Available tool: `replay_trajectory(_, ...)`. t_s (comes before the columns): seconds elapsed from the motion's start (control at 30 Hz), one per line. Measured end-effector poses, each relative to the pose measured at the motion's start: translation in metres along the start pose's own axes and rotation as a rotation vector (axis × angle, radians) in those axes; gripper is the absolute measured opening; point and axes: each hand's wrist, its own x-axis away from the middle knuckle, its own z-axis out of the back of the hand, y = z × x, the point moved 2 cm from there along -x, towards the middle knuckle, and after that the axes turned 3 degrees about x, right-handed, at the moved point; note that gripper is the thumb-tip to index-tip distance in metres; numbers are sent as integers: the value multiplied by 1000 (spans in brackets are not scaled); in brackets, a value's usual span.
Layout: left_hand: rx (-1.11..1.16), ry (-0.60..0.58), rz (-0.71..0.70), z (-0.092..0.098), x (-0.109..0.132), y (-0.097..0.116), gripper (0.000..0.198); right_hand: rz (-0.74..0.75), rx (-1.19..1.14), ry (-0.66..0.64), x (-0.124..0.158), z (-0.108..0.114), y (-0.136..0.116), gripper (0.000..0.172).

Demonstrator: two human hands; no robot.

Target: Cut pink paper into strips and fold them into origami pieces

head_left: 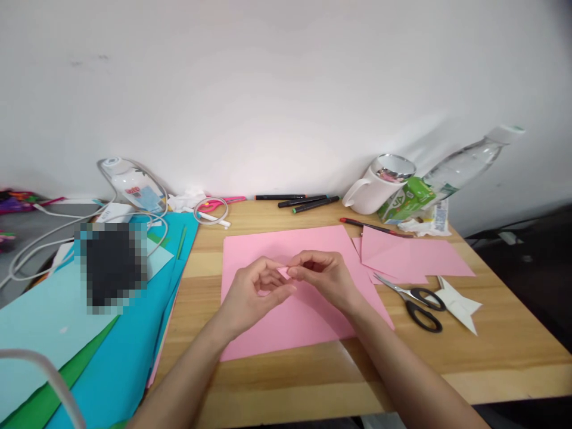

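My left hand [252,295] and my right hand [324,275] meet above a large pink paper sheet [295,322] lying on the wooden table [491,345]. Between the fingertips of both hands sits a small folded pink paper piece [285,272]. Both hands pinch it, fingers curled. The piece is held a little above the sheet.
Black-handled scissors [417,301] and a folded white paper shape [460,304] lie right of the sheet, with more pink paper [411,256] behind. Markers [308,202], a white mug [378,185], a green carton [406,199] and a plastic bottle [465,164] line the wall. Blue and green sheets [102,351] and cables [40,244] fill the left.
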Motion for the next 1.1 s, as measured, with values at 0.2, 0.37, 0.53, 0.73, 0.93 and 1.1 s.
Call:
replay_trajectory(0.2, -178, 21, 15, 8, -4, -15, 10, 49, 103, -63, 2, -9, 9, 9)
replay_trajectory(0.37, -220, 134, -16, 14, -5, -6, 14, 10, 43, 27, 2, -5, 11, 22)
replay_trajectory(0.53, -235, 109, -31, 10, -3, -3, 16, 33, -34, 216, 1, 2, 5, 21)
replay_trajectory(0.73, -161, -74, -61, 4, -2, -3, 19, 34, -133, 169, 1, 1, 2, 22)
replay_trajectory(0.93, -72, -60, -8, -1, 0, 1, 19, 44, -222, 184, 2, 3, 4, 20)
replay_trajectory(1.1, 33, -95, 16, -8, 3, 0, 20, 6, -344, 98, 3, 0, 6, 12)
